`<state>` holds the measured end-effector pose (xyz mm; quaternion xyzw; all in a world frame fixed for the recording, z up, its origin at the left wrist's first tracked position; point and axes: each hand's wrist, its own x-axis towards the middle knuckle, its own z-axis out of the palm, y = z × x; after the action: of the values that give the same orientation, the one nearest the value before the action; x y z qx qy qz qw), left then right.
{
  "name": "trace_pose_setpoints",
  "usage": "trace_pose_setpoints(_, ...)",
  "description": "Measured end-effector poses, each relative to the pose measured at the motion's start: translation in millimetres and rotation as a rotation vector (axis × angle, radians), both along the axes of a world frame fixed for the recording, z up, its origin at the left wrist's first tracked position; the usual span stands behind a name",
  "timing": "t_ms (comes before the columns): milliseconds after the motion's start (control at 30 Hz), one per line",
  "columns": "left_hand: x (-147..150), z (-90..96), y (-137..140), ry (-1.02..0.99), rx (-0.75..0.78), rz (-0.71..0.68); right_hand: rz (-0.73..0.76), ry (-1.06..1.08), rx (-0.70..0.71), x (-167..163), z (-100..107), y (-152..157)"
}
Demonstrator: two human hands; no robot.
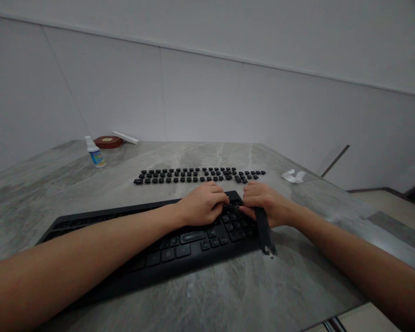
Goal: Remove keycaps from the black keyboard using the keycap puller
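left hand [205,203]: i see it curled over the right part of the keyboard, fingers drawn in narrow; whether it pinches anything i cannot tell from my end.
right hand [267,202]: closed around a slim black tool, thumb and fingers pointing in toward the left hand, the two just apart.
black tool [263,229]: it slants across the right end of the keyboard, its pale-tipped end hanging toward the near side; i cannot make out its far end under the fingers.
keyboard [169,254]: black, lying at a slant beneath both hands, partly covered by the left forearm; some keys show at its near right part.
table [210,297]: grey, marble-patterned, under everything i describe here.
keycaps [180,174]: loose black pieces laid out in rows just beyond the keyboard, the rows spreading to the right.
white piece [293,176]: bent or crumpled, to the right of the keycaps.
bottle [96,153]: white with a blue label, upright at the far left.
case [108,142]: reddish brown, behind the bottle.
white strip [125,137]: right beside the case.
wall [207,97]: pale, behind it all.
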<state>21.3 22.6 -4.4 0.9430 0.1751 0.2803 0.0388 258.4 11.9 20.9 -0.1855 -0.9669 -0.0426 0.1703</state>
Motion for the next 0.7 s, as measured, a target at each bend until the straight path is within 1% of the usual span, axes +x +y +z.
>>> trace_pose_setpoints(133, -1, -1.2, 0, 0.001, -0.018, -0.021, -0.015, -0.056, 0.030, 0, -1, 0)
trace_pose_setpoints(200, -1, -1.7, 1, 0.009, -0.022, -0.038, -0.072, -0.063, -0.001, 0, -2, -1)
trace_pose_setpoints(233, -2, -1.9, 1, 0.014, -0.023, -0.046, -0.118, -0.060, -0.046, 0, -3, -1)
trace_pose_setpoints(367, -2, -2.1, 1, 0.026, -0.020, -0.057, -0.338, -0.019, -0.314, -3, -6, -4)
trace_pose_setpoints(433, -1, -2.2, 1, 0.034, -0.013, -0.052, -0.409, 0.007, -0.400, -6, -6, -5)
trace_pose_setpoints(567, -1, -2.7, 1, 0.049, -0.002, -0.034, -0.498, 0.078, -0.503, -9, -6, -5)
trace_pose_setpoints(700, -1, -2.7, 1, 0.029, -0.003, -0.013, -0.536, 0.108, -0.538, -10, -8, -4)
